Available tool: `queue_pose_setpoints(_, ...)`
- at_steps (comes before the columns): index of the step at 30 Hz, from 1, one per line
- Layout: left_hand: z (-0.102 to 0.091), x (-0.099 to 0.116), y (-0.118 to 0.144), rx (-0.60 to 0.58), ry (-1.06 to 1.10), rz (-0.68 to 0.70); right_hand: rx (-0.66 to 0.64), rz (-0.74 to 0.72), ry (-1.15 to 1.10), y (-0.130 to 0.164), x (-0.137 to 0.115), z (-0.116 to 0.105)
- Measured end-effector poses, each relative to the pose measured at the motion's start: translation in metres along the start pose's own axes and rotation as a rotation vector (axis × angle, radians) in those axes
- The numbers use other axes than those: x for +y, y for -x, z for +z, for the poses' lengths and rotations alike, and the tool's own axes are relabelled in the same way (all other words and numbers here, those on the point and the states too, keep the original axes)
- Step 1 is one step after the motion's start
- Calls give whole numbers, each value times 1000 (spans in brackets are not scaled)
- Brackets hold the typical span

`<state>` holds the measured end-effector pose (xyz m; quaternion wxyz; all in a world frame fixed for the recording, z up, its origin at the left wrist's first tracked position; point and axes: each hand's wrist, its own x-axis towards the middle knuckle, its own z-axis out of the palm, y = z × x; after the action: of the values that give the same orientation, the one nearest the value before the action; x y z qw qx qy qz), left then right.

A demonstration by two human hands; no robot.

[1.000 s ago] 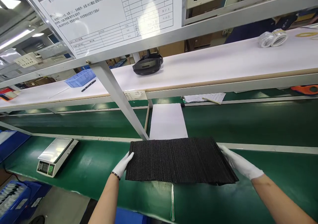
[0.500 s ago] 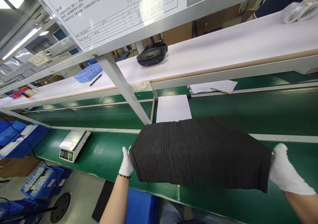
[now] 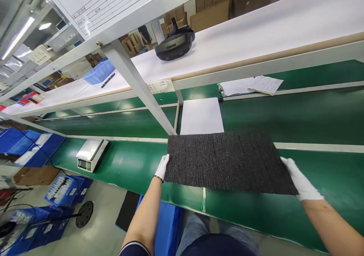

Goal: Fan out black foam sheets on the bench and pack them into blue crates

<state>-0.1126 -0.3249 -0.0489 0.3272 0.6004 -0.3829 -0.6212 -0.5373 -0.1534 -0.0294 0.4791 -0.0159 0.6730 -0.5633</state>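
Left hand (image 3: 162,167), right hand (image 3: 301,180) clamp opposite ends of black stack (image 3: 227,163) over green bench (image 3: 125,157); cutter (image 3: 204,202) lies near stack.

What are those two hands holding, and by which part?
A wide black stack of thin layers, held by its two ends: left hand at one, right hand at the other.

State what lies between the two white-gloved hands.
In the head view, a wide black stack of thin sheets spans from the white-gloved left hand to the white-gloved right hand.
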Motion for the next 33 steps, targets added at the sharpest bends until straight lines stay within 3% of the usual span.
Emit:
queue_pose_setpoints(4,5,-9,-10,64,-110,-37,-8,48,37,-18,17,8)
queue_pose_setpoints(7,-5,0,-5,47,-139,-3,-56,-69,68,-25,17,8)
queue_pose_setpoints(11,-48,23,9,110,-175,76,-139,-292,173,-21,10,30)
queue_pose_setpoints(14,-88,30,11,203,-223,96,-245,-338,282,-23,20,71)
queue_pose_setpoints(17,-112,18,3,255,-277,54,-301,-342,405,-38,33,112)
queue_pose_setpoints(21,-116,-4,-11,256,-332,4,-225,-396,589,-45,27,135)
queue_pose_setpoints(23,-115,-9,-15,241,-350,10,-104,-559,754,-27,29,131)
queue_pose_setpoints(25,-115,-10,-18,221,-364,15,-42,-846,1052,3,55,125)
queue_pose_setpoints(26,-116,-10,-20,208,-367,14,-131,-959,1232,21,79,122)
queue_pose_setpoints(27,-116,-11,-21,197,-368,12,-334,-1014,1403,38,108,120)
queue_pose_setpoints(29,-117,-11,-24,189,-364,7,-663,-912,1666,68,176,121)
queue_pose_setpoints(30,-117,-12,-24,190,-361,7,-741,-816,1777,79,208,123)
queue_pose_setpoints(33,-114,-14,-23,191,-337,37,-664,-794,1856,92,272,133)
